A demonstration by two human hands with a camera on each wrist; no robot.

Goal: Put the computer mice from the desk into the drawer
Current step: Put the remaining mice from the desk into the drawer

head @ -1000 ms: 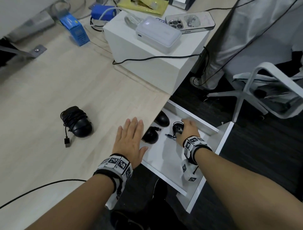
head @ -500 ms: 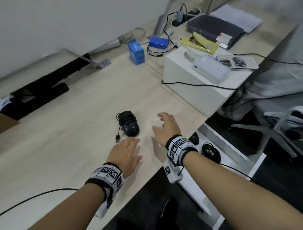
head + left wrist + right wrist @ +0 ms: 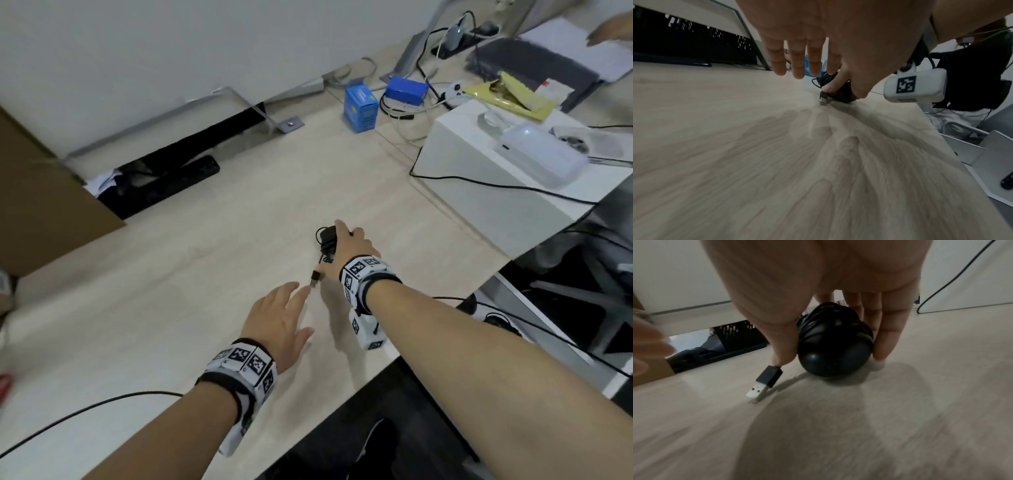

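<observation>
A black computer mouse [image 3: 326, 238] with its cable wound round it sits on the light wooden desk [image 3: 205, 308]. My right hand [image 3: 346, 247] lies over it. In the right wrist view the thumb [image 3: 781, 345] and fingers [image 3: 888, 331] grip the sides of the mouse [image 3: 834, 353]. Its USB plug [image 3: 315, 278] hangs loose on the left, tip at the desk. My left hand [image 3: 278, 318] hovers flat and open just before the plug, holding nothing. The open white drawer [image 3: 534, 301] shows below the desk edge on the right, with a dark mouse [image 3: 496, 320] in it.
A white box [image 3: 496, 192] with a power bank and a phone stands at the right. A blue carton [image 3: 360, 109] and cables lie at the back. A brown board [image 3: 41, 205] is at the left, and a black cable [image 3: 85, 414] crosses the front left.
My right hand left the drawer, crossed to the desk and closed round the cable-wrapped mouse. My left hand slid forward towards the plug. The head view swung left and up.
</observation>
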